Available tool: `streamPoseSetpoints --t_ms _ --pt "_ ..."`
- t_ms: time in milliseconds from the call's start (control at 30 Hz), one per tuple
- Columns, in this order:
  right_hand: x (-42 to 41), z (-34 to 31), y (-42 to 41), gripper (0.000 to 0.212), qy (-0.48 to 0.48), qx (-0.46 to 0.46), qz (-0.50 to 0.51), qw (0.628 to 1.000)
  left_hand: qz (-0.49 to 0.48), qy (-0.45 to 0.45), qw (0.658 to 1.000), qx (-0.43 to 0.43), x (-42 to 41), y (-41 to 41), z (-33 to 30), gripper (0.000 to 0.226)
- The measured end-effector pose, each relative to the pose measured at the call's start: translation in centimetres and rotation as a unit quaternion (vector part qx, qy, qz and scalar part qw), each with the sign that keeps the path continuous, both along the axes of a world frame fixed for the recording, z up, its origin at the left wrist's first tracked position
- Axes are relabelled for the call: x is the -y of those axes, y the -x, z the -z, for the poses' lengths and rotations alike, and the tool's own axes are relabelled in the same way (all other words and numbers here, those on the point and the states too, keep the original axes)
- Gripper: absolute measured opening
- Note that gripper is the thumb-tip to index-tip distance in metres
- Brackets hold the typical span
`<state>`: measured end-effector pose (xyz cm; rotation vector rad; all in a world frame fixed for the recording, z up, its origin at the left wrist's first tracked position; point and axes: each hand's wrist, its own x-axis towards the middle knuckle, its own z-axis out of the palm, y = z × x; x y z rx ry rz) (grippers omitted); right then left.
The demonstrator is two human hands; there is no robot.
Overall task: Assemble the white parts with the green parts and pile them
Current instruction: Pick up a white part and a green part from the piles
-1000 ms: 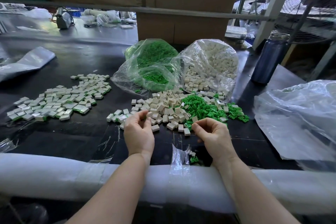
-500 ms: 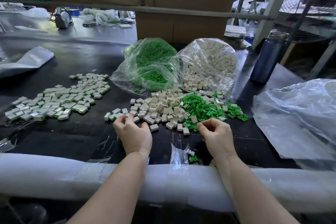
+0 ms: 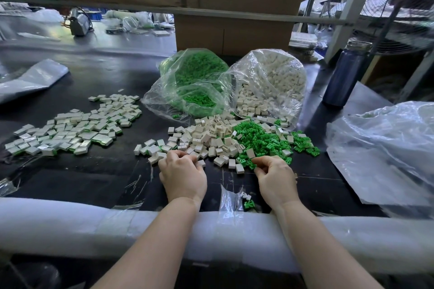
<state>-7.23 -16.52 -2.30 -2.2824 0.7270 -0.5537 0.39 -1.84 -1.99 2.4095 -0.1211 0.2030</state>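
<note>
While the left hand (image 3: 182, 175) curls its fingers on the white parts (image 3: 206, 139), the right hand (image 3: 274, 177) pinches at the green parts (image 3: 263, 141) on the tabletop (image 3: 98, 178). These bits look small, light and hard, so they could slip; pinch each by its sides.

Both hands, left (image 3: 183, 175) and right (image 3: 274, 177), lie knuckles-up, fingers curled.
</note>
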Motion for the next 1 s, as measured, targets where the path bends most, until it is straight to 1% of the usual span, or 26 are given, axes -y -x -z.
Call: streamPoseSetpoints --t_ms 100,267,367,467,567,700,767,933,1000 --pt "-0.1 -0.2 -0.1 0.023 0.016 -0.022 0.000 1.000 0.017 -0.018 1.000 -0.002 -0.1 0.1 0.0 0.021" --pt "-0.1 -0.4 0.1 0.013 0.020 -0.022 0.013 0.999 0.054 -0.080 0.995 0.010 0.1 0.3 0.0 0.018" --pt "-0.2 -0.5 0.1 0.016 0.030 -0.025 0.027 0.999 0.089 -0.032 0.995 0.036 0.2 0.5 0.0 0.004" --pt "-0.3 -0.6 0.0 0.023 0.049 -0.049 0.026 0.997 0.139 0.005 0.990 0.033 0.3 0.7 -0.1 0.003" --pt "-0.4 -0.7 -0.1 0.022 0.058 -0.063 0.024 0.996 0.187 0.040 0.981 0.031 0.4 0.8 -0.3 0.015" --pt "-0.4 -0.6 -0.1 0.011 0.058 -0.059 0.030 0.996 0.258 0.082 0.961 0.050 0.4 1.2 -0.6 0.025" --pt "-0.5 -0.6 0.0 0.008 0.061 -0.057 0.029 0.996 0.280 0.101 0.954 0.044 0.4 1.3 -0.7 0.024" --pt "-0.5 -0.6 0.0 0.019 0.066 -0.064 0.015 0.996 0.295 0.137 0.945 0.014 0.4 1.3 -0.8 0.018" --pt "-0.5 -0.5 0.0 0.017 0.066 -0.063 0.014 0.996 0.303 0.139 0.943 0.009 0.4 1.3 -0.8 0.016"
